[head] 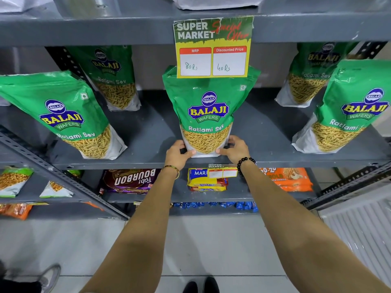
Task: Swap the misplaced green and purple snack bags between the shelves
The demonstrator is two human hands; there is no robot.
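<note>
Both arms reach straight forward, the left hand (178, 154) and right hand (234, 148) clasping the bottom corners of the green bag (208, 111), thumbs pressed on its front and fingers curled behind. The bag stands upright at the front middle of the grey shelf (148, 132). It reads "BALAJI WAFERS Ratlami Sev"; the price tag (212, 47) above reads "SUPER MARKET Special Offer, MRP 80 Rs, Discounted Price 40 Rs".

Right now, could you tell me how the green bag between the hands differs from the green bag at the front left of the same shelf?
The centre bag stands upright, facing straight out; the front-left bag leans and is angled.
The centre bag is gripped at its base by the left hand and right hand; the front-left bag is untouched.
The centre bag's top is hidden by the price sign; the front-left bag's is not.
Both are green Balaji Ratlami Sev.
</note>
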